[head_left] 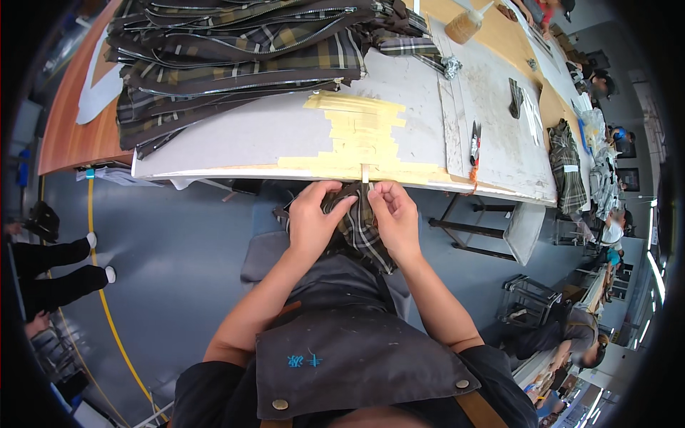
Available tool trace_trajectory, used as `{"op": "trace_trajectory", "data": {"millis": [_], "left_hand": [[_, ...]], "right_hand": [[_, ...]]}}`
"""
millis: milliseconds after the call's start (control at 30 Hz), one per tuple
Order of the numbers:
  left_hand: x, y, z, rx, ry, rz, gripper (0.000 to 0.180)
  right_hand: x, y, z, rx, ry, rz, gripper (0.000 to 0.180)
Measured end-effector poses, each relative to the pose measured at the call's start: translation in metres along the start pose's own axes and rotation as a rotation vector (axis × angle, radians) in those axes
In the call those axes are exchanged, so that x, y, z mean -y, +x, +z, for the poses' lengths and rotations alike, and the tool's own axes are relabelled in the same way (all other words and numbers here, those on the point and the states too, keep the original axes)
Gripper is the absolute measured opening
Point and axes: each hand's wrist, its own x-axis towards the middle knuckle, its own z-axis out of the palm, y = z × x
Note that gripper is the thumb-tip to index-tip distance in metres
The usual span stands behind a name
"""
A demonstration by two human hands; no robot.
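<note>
Just below the table's front edge, a dark plaid fabric piece (362, 232) hangs between my two hands. My left hand (312, 217) is closed on its left side, the thumb and fingers pinching the cloth. On the other side my right hand (394, 216) pinches the upper edge of the same piece. Between the hands, a narrow pale strip (365, 173) stands at the table edge, right above the fabric; whether it is fixed to the table or to the cloth I cannot tell. Yellow tape (360, 128) covers the tabletop behind it.
A pile of plaid pieces with zippers (242, 64) lies at the back left. Thread snips (475, 143), a bottle with a pale nozzle (465, 26) and a plaid piece (567, 167) lie to the right. A stool (524, 232) stands under the right edge. Other people work nearby.
</note>
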Motion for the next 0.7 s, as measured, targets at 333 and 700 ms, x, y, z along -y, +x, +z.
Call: {"op": "trace_trajectory", "data": {"millis": [333,700], "left_hand": [[-0.049,0.022,-0.013,0.169,0.003,0.057,0.014],[-0.055,0.024,-0.011,0.292,-0.277,-0.529,0.014]], "right_hand": [[-0.004,0.001,-0.003,0.065,0.168,0.098,0.006],[-0.012,0.011,-0.016,0.291,0.607,0.464,0.009]]}}
